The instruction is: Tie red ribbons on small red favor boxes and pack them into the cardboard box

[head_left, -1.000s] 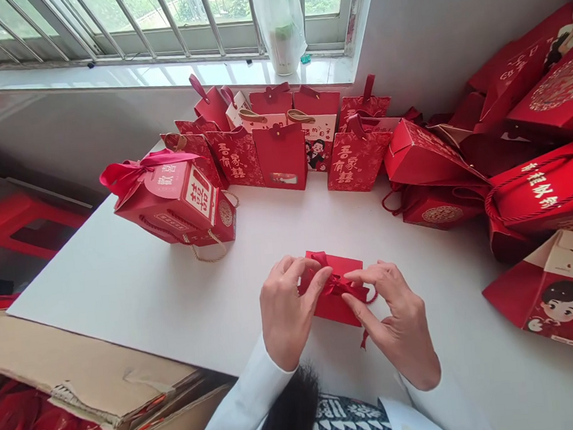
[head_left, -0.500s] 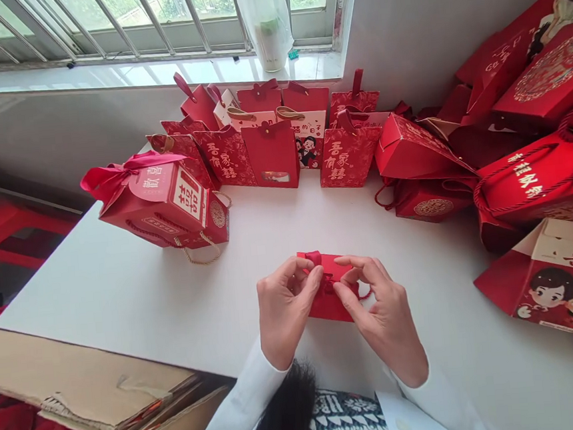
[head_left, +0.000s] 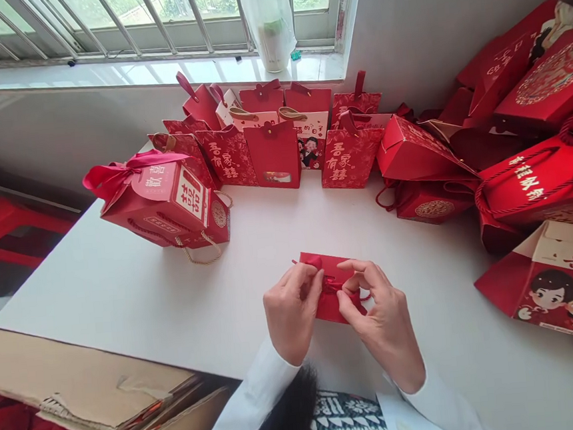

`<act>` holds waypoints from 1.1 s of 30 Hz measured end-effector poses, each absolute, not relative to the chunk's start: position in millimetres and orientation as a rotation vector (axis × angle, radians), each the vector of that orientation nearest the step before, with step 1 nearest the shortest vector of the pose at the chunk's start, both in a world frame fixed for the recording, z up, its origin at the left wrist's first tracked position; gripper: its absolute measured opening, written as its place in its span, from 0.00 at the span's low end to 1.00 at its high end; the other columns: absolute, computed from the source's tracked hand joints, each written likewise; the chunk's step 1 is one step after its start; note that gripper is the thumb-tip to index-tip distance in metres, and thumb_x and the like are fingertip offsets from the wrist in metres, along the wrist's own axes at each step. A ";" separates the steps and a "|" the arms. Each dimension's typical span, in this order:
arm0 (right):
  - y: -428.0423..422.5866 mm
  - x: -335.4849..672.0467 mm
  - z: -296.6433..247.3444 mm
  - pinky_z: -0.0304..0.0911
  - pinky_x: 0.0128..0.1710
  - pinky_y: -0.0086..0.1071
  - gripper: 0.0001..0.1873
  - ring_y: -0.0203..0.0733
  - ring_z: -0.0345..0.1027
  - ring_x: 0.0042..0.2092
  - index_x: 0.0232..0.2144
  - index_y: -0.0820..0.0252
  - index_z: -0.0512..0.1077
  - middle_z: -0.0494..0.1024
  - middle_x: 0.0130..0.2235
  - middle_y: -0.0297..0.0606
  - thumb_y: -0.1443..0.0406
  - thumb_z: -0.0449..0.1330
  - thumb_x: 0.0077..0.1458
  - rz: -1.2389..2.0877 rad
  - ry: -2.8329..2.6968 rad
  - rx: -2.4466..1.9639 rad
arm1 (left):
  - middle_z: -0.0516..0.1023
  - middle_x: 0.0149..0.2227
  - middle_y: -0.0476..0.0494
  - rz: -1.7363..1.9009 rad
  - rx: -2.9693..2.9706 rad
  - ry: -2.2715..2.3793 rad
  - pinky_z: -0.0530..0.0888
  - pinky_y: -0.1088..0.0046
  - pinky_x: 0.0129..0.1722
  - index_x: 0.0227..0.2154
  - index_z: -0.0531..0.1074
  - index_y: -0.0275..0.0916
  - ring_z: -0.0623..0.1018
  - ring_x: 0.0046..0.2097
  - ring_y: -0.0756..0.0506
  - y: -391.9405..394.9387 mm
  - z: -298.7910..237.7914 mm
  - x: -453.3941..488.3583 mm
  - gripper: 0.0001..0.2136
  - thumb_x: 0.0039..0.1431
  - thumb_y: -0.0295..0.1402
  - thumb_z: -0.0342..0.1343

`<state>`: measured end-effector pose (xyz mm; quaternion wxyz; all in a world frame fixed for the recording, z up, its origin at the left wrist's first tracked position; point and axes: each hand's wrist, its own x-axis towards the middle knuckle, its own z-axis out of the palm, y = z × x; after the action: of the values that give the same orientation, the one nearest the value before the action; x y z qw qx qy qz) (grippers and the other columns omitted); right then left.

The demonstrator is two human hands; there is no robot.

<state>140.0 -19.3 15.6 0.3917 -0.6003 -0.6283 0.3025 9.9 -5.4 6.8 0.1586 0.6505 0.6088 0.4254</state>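
A flat red paper gift box (head_left: 330, 303) lies on the white table (head_left: 121, 276) between my hands, with a thin red ribbon (head_left: 329, 285) gathered at its middle. My left hand (head_left: 292, 313) pinches the ribbon from the left between thumb and fingertips. My right hand (head_left: 380, 320) pinches it from the right. Together my fingers hide the knot and much of the box's centre. A finished red gift box with a ribbon bow and rope handles (head_left: 165, 202) stands farther off to the left, out of reach of my fingers.
Red gift bags (head_left: 271, 153) stand in a row along the wall, and more red bags and boxes (head_left: 539, 179) are heaped at the right. A cardboard carton of red items (head_left: 81, 393) sits at the front left, below the table edge. A window sill (head_left: 154, 73) runs behind.
My hands have drawn closer around the ribbon, and its wide loops from a second ago are now pulled in tighter at the box's middle. The box has barely moved.
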 end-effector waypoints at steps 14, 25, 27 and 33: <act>-15.3 159.0 12.8 0.58 0.52 0.49 0.19 0.40 0.64 0.32 0.51 0.60 0.63 0.71 0.27 0.32 0.74 0.54 0.57 -0.016 -2.007 -1.190 | 0.71 0.22 0.54 1.229 2.075 1.814 0.63 0.82 0.23 0.27 0.68 0.37 0.65 0.20 0.56 -5.5 -1.5 11.8 0.07 0.61 0.29 0.51; -26.2 153.9 6.2 0.60 0.50 0.46 0.16 0.38 0.62 0.29 0.47 0.60 0.65 0.69 0.24 0.30 0.75 0.56 0.56 -0.013 -1.945 -1.262 | 0.70 0.20 0.54 1.147 2.060 1.839 0.63 0.82 0.23 0.24 0.67 0.37 0.64 0.19 0.56 -4.8 0.0 12.3 0.10 0.62 0.29 0.50; -26.3 153.8 7.0 0.61 0.49 0.46 0.17 0.39 0.62 0.29 0.47 0.58 0.65 0.69 0.25 0.30 0.75 0.56 0.55 -0.012 -1.967 -1.262 | 0.70 0.20 0.53 1.144 2.056 1.833 0.63 0.81 0.23 0.24 0.68 0.37 0.65 0.19 0.55 -4.7 0.6 12.3 0.10 0.62 0.29 0.49; -28.9 155.8 14.9 0.65 0.42 0.36 0.22 0.41 0.67 0.38 0.53 0.54 0.62 0.74 0.35 0.35 0.72 0.56 0.58 0.189 -1.878 -1.232 | 0.73 0.22 0.53 1.258 1.917 1.744 0.65 0.81 0.24 0.27 0.69 0.39 0.67 0.21 0.55 -7.6 7.1 4.8 0.07 0.61 0.32 0.52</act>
<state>155.8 -28.9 14.9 0.4295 -0.4937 -0.7523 0.0757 4.8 -7.6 7.1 0.1302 0.6597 0.6003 0.4329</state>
